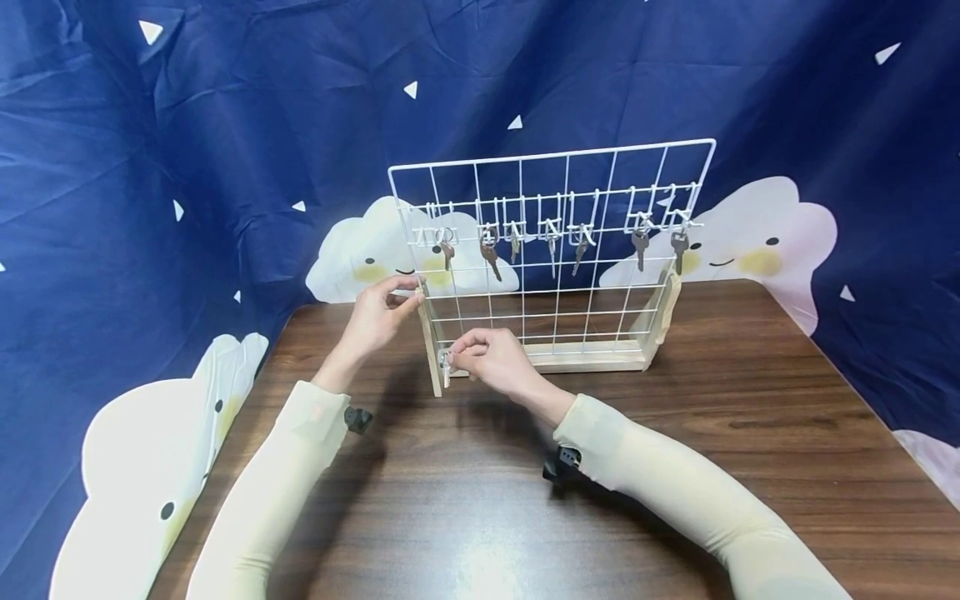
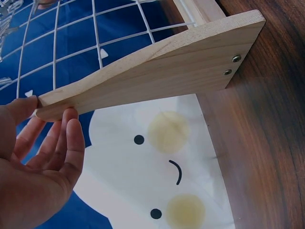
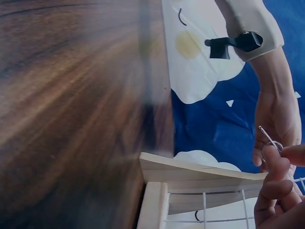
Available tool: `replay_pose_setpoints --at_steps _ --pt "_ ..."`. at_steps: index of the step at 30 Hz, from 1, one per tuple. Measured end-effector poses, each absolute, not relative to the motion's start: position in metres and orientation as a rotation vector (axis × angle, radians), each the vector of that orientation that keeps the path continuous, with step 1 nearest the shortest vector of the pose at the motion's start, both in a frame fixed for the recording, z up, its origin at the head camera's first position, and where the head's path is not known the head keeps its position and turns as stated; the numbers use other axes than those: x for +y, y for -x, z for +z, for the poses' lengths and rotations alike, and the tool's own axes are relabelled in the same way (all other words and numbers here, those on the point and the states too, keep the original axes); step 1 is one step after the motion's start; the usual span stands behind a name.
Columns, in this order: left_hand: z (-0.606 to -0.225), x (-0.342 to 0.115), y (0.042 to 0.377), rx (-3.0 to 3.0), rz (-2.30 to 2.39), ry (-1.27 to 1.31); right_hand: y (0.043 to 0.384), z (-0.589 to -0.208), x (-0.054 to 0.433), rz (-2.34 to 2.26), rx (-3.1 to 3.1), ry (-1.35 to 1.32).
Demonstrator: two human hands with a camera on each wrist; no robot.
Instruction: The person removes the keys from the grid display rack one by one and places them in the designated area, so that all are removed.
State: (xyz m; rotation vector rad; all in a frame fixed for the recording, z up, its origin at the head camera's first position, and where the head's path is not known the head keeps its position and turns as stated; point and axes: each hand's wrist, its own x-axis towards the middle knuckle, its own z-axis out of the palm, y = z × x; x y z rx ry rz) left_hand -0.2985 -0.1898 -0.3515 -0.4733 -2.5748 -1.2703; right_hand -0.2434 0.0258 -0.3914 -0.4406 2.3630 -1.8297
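My left hand grips the upper tip of the pale wooden side panel, thumb on one face and fingertips on the other. Low in front of the rack's left end, my right hand pinches a small silver key by its ring; the key hangs downward. In the right wrist view that key and its ring show between thumb and finger. Above both hands stands a white wire grid in the wooden base. Along its hooks hang several keys, among them a brown one and a dark one.
The rack stands toward the back of a dark brown wooden table. Its right wooden side panel and bottom bar rest there. Behind hangs a blue curtain with white clouds. Black wrist cameras sit below the sleeves.
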Motion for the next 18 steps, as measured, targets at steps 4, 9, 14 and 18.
replay_pose_setpoints --at_steps 4,9,14,18 --pt "-0.351 -0.189 0.298 -2.577 -1.270 0.468 0.242 -0.399 0.025 -1.819 2.359 0.427" --pt "-0.351 -0.189 0.298 -2.576 -1.270 0.468 0.241 -0.408 0.024 -1.797 2.356 0.433" --pt "-0.352 -0.189 0.298 -2.571 -1.266 0.478 0.239 -0.416 0.024 -1.807 2.287 0.413" --pt "-0.351 -0.189 0.298 -2.568 -1.264 0.481 0.238 -0.421 0.025 -1.804 2.256 0.404"
